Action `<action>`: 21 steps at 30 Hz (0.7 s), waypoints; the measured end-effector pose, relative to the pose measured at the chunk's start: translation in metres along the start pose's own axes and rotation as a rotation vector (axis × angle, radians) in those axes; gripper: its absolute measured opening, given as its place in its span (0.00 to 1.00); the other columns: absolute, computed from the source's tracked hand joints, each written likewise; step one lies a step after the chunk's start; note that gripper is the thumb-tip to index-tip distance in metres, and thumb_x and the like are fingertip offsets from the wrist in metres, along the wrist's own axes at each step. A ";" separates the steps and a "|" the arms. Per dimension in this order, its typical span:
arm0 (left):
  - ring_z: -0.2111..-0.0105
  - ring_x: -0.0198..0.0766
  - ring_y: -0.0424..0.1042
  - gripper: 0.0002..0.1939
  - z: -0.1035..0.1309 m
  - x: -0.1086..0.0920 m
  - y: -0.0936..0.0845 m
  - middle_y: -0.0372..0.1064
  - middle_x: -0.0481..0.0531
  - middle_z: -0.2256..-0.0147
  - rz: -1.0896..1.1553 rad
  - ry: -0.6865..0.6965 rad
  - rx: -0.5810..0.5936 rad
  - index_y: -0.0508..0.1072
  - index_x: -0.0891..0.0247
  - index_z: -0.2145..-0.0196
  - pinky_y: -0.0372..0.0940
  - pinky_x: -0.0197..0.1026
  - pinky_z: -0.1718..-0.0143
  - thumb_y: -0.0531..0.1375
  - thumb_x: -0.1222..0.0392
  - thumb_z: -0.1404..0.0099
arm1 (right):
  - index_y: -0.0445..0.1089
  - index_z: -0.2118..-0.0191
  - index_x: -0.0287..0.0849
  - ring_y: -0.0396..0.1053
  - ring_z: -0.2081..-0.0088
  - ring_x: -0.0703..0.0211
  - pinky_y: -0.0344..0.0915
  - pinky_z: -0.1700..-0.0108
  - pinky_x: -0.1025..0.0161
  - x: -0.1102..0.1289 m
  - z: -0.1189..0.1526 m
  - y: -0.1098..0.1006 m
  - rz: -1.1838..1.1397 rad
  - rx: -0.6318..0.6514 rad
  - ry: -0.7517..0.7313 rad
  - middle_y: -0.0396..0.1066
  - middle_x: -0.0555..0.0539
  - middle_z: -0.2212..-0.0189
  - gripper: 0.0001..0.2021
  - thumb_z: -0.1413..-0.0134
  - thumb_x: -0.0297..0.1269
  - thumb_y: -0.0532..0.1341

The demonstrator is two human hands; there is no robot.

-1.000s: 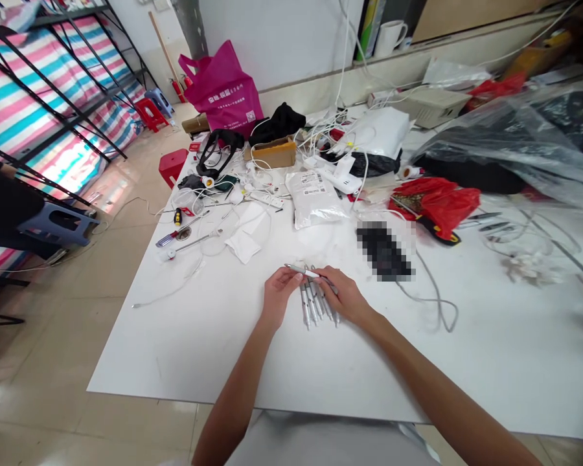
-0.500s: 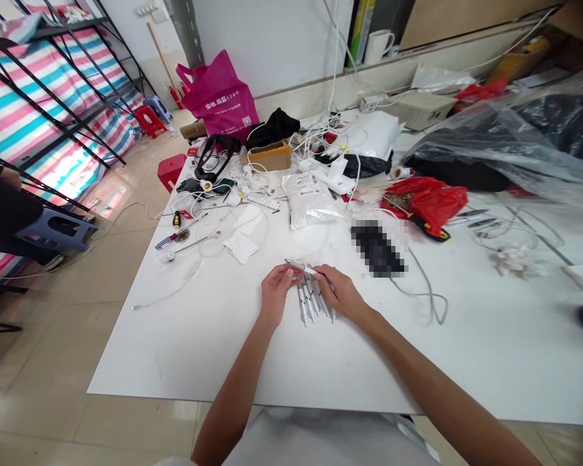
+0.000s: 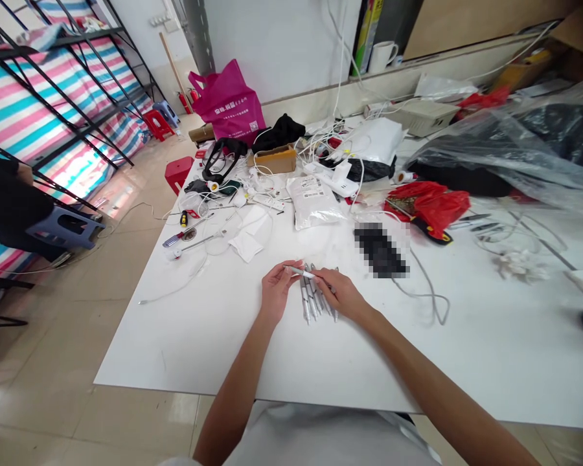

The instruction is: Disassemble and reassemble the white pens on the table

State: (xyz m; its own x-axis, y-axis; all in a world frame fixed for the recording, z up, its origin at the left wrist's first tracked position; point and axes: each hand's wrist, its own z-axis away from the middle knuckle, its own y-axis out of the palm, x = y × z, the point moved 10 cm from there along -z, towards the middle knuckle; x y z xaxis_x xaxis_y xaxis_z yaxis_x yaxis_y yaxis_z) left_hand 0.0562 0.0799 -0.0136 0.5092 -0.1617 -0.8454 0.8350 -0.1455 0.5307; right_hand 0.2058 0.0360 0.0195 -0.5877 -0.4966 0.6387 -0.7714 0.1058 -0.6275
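A white and grey pen [image 3: 301, 272] is held crosswise between my two hands. My left hand [image 3: 276, 289] pinches its grey end between thumb and fingers. The other end is gripped by the fingers of my right hand [image 3: 341, 292]. Beneath and just in front of the hands, several similar pens [image 3: 311, 303] lie side by side on the white table [image 3: 199, 349], pointing toward the near edge. My right hand hides part of the pens on the right.
Past the hands lie a white plastic package [image 3: 315, 204], folded white tissue [image 3: 247, 243], and a pixelated dark object [image 3: 379, 250] with a cable. Screwdrivers [image 3: 175, 238] and a thin cable sit at left, a red bag [image 3: 432, 204] at right. A person sits far left.
The view has shifted slightly, so the table and background sit a little further right. Both hands still hold the pen, which now tilts a little differently.
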 end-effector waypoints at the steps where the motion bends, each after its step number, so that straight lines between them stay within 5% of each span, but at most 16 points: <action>1: 0.50 0.48 0.80 0.14 0.000 0.001 -0.001 0.80 0.60 0.51 0.007 -0.004 -0.008 0.82 0.62 0.55 0.70 0.51 0.44 0.70 0.52 0.34 | 0.70 0.44 0.48 0.73 0.64 0.55 0.69 0.60 0.56 -0.001 0.000 -0.001 -0.011 -0.010 0.017 0.76 0.47 0.62 0.13 0.25 0.40 0.52; 9: 0.55 0.43 0.80 0.15 -0.001 0.007 -0.020 0.82 0.58 0.58 0.035 -0.051 -0.153 0.83 0.64 0.62 0.71 0.43 0.53 0.75 0.52 0.42 | 0.73 0.46 0.46 0.71 0.67 0.57 0.69 0.63 0.59 0.000 -0.002 -0.005 -0.061 -0.028 0.034 0.74 0.48 0.67 0.14 0.26 0.41 0.53; 14: 0.58 0.42 0.79 0.12 -0.002 -0.002 -0.022 0.82 0.57 0.64 -0.035 -0.009 -0.145 0.83 0.63 0.70 0.66 0.38 0.63 0.76 0.53 0.45 | 0.73 0.47 0.46 0.72 0.64 0.56 0.69 0.60 0.58 0.006 -0.001 -0.008 -0.071 -0.068 -0.039 0.75 0.46 0.65 0.13 0.26 0.38 0.53; 21: 0.65 0.37 0.77 0.12 -0.001 -0.005 -0.021 0.82 0.57 0.64 -0.045 0.003 -0.136 0.83 0.63 0.70 0.64 0.39 0.63 0.76 0.53 0.45 | 0.73 0.48 0.45 0.67 0.68 0.56 0.67 0.63 0.58 0.009 0.000 -0.010 -0.014 -0.101 -0.083 0.71 0.47 0.69 0.12 0.26 0.37 0.54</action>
State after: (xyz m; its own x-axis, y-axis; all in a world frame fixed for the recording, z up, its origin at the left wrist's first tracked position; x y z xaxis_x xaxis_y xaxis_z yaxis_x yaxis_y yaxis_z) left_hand 0.0357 0.0846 -0.0204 0.4710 -0.1555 -0.8683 0.8774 -0.0185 0.4793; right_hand 0.2085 0.0302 0.0315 -0.5573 -0.5679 0.6057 -0.8027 0.1819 -0.5680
